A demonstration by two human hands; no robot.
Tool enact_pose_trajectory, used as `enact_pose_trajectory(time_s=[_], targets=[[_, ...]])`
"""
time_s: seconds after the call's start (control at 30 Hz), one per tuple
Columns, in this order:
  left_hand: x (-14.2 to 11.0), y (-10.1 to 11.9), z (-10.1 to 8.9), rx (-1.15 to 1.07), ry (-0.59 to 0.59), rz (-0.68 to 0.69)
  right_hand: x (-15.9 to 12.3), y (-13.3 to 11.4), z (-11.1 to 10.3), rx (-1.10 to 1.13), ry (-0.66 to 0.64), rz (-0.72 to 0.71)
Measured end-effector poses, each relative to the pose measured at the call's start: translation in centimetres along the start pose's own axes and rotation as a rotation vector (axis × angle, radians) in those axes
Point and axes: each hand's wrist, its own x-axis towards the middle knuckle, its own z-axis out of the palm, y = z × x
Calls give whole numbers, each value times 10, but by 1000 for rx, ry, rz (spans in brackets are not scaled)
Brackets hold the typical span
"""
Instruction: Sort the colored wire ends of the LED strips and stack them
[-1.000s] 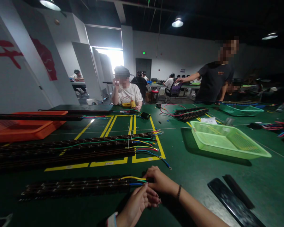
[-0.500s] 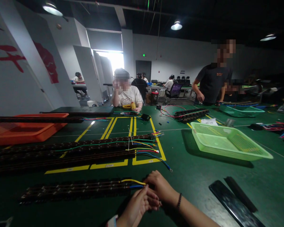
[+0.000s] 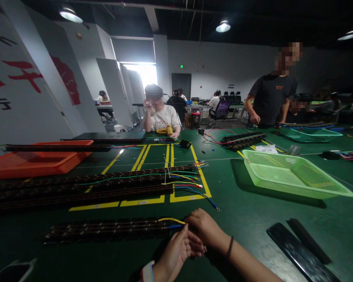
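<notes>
A black cable chain (image 3: 106, 231) lies on the green table in front of me. From its right end come a yellow wire (image 3: 169, 220) and a blue wire (image 3: 176, 226), running in between my hands. My right hand (image 3: 206, 227) is closed over the wire ends from above. Palm up, my left hand (image 3: 181, 250) has its thumb against the wires and its fingers loosely curled under the right hand. The wire tips are mostly hidden; something small shows by the left fingertips, too unclear to name.
Several more cable chains (image 3: 129, 192) with coloured wires and ring terminals lie beyond. There is an orange basket (image 3: 73, 168) at left and a light green basket (image 3: 297, 192) at right. Near my right arm is a glossy black slab (image 3: 294, 246). A seated person (image 3: 164, 117) faces me across the table.
The view has shifted a little, so everything sits slightly further right. Both hands keep the same hold at the wire ends.
</notes>
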Motion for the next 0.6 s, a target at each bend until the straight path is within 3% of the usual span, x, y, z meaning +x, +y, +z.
enact_pose_trajectory(time_s=[0.17,0.3,0.6], targets=[[3,1,-3,-72,-27,-43,-3,0,-5,-115,-25,-64],[3,1,-4,-77,-66,-55,-6,0,-8,-135,40,-128],[6,-2,-5,-110,-8,-44,-6,-7,-16,-239,87,-212]])
